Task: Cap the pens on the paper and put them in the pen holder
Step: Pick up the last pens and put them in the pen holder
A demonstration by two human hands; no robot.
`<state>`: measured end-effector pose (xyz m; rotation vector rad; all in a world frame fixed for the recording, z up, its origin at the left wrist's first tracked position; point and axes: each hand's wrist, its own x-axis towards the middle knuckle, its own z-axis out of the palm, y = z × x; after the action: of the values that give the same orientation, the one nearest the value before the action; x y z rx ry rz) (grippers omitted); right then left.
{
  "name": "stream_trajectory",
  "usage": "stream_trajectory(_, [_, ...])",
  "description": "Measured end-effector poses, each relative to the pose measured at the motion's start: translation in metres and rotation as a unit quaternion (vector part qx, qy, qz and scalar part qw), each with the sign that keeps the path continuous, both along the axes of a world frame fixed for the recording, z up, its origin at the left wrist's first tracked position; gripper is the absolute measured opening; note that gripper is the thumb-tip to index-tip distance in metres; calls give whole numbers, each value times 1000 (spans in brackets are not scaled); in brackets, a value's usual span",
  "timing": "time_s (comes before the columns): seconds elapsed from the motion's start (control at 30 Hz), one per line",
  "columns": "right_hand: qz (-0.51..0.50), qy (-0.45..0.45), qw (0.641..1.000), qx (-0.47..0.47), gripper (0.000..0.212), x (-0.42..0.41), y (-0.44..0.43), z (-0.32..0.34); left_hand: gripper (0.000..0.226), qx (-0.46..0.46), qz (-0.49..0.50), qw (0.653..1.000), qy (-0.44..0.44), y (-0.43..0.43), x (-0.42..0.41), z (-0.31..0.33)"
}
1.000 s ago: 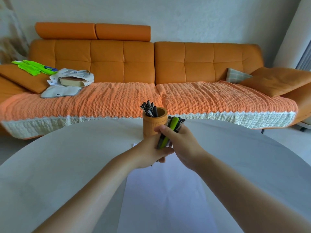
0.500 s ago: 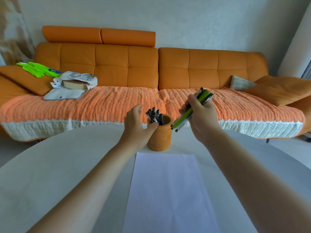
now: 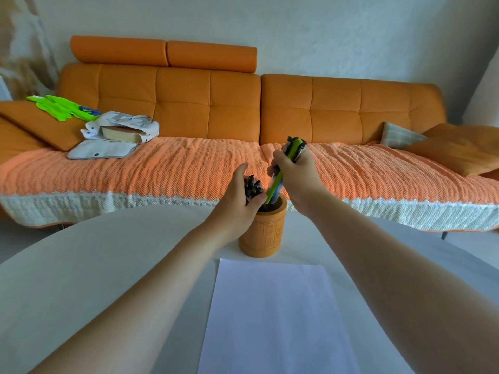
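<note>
An orange-brown cylindrical pen holder (image 3: 263,236) stands on the white table just beyond a blank sheet of paper (image 3: 272,317). My right hand (image 3: 295,174) grips a bundle of pens (image 3: 278,182), one bright green, with their lower ends inside the holder's mouth. My left hand (image 3: 239,201) cups the dark pens (image 3: 252,187) that stand in the holder and presses them to the left side. No pens lie on the paper.
The round white table (image 3: 81,265) curves away at the far edge. Behind it runs an orange sofa (image 3: 189,103) with a knitted cover, a bag with a book (image 3: 121,130), green gloves (image 3: 59,106) and cushions (image 3: 459,149).
My right hand has swung the pen bundle from a tilt beside the holder down into its mouth. My left hand has closed around the dark pens in the holder.
</note>
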<state>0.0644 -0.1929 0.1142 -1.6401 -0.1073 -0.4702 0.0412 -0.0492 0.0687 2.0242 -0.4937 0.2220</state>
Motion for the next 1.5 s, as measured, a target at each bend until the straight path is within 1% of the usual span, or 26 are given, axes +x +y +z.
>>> stream_trajectory(0.07, [8,20,999,-36,7,2,-3,-4,74,-6,-3,1000,-4,-3,-1,-3])
stream_trajectory(0.17, [24,70,986,-149,12,-1,1,-14,72,-16,-7,1000,-6,-5,0,-5])
stream_trajectory(0.23, [31,87,979,-182,17,-5,5,-19,70,-24,-12,1000,0,-6,1,-5])
stream_trajectory(0.33, [40,90,978,-185,18,-7,3,-17,68,-22,-19,1000,3,-7,1,-3])
stream_trajectory(0.4, [65,131,970,-193,20,-8,-2,-15,67,-13,-20,1000,-4,-7,1,-1])
stream_trajectory(0.43, [85,166,966,-180,21,-7,-4,-16,66,-7,-19,1000,-9,-8,1,1])
stream_trajectory(0.5, [124,228,955,-144,35,-8,-10,-18,63,-2,-19,1000,-11,-8,2,3])
stream_trajectory(0.57, [147,245,950,-128,54,-10,-14,-18,61,-6,-25,1000,3,-8,2,3])
stream_trajectory(0.63, [151,216,960,-92,65,-13,-14,-15,62,-12,-33,999,15,-7,2,2])
stream_trajectory(0.7, [141,135,979,-62,65,-17,-12,-15,64,-10,-33,999,22,-5,1,2])
stream_trajectory(0.73, [136,80,985,-70,61,-19,-10,-16,66,-11,-32,999,24,-4,0,2])
stream_trajectory(0.77, [126,29,986,-106,55,-20,-7,-18,69,-16,-33,999,27,-3,-1,3])
stream_trajectory(0.8, [107,-9,980,-165,49,-22,-5,-20,72,-24,-35,999,30,-3,-1,3])
stream_trajectory(0.87, [48,-57,949,-307,44,-24,-2,-26,75,-21,-32,999,27,-2,-2,2])
stream_trajectory(0.9, [25,-72,930,-359,44,-24,-2,-27,74,-9,-28,999,21,-1,-3,2])
stream_trajectory(0.93, [15,-77,919,-387,44,-23,-2,-28,73,2,-25,1000,15,0,-4,1])
stream_trajectory(0.97, [13,-73,915,-398,44,-24,-2,-26,73,8,-27,1000,10,0,-4,1])
stream_trajectory(1.07, [21,-54,918,-393,44,-23,1,-19,65,5,-27,1000,-6,3,-3,6])
stream_trajectory(1.13, [34,-39,916,-399,50,-25,3,-17,59,2,-28,1000,12,5,-1,13])
stream_trajectory(1.23, [37,5,913,-406,50,-25,5,-15,57,47,-24,999,12,5,1,22])
stream_trajectory(1.3, [45,28,920,-389,45,-21,3,-12,60,44,-22,998,29,6,2,23])
stream_trajectory(1.37, [60,44,927,-368,41,-19,1,-10,64,23,-33,998,55,8,3,24])
stream_trajectory(1.5, [74,57,940,-329,46,-23,-1,-10,58,16,-33,998,58,12,3,27])
